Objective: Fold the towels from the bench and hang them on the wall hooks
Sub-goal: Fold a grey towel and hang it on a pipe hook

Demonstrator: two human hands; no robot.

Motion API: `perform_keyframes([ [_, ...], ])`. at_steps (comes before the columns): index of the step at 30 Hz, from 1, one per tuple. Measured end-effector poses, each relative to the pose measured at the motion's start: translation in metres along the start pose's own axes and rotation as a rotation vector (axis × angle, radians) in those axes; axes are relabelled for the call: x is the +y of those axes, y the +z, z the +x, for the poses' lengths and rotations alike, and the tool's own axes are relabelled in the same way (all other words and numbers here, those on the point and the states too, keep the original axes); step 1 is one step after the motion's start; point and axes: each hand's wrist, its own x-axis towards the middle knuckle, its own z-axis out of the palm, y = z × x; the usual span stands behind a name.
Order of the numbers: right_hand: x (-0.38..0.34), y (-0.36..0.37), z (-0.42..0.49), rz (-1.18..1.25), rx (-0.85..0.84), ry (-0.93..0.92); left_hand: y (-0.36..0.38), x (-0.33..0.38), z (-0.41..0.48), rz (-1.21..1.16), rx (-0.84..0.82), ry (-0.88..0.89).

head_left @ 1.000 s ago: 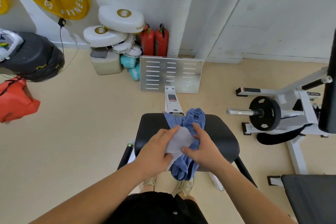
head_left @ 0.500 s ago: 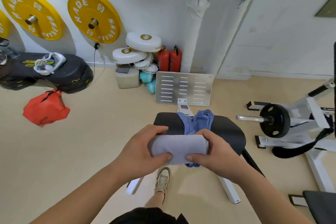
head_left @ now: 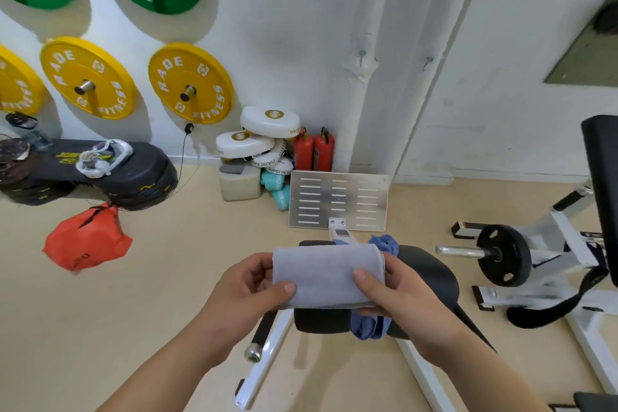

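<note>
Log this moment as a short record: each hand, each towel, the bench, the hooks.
left hand: grips left end of grey towel, thumb on top
right hand: grips its right end, thumb on top
grey towel: folded, held level above the bench
blue towel: unfolded, crumpled on bench, one end hanging over the near edge
bench: black pad, below the hands
wall hooks: two small fittings, nothing on them
</note>
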Motion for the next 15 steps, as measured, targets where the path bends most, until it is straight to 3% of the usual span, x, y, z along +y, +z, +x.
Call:
perform_keyframes([
  [6, -0.046, 0.079, 0.078, -0.043, -0.131, 0.004, -0.101, 0.003, 0.027, -0.069, 0.174, -0.014],
  [11, -0.073, 0.18, 0.181, -0.241, 0.063, -0.244, -0.22, 0.022, 0.079, -0.051, 0.219, 0.0],
  [15, -0.101, 0.249, 0.253, -0.28, 0.159, -0.315, -0.311, 0.048, 0.133, 0.066, 0.242, 0.029],
])
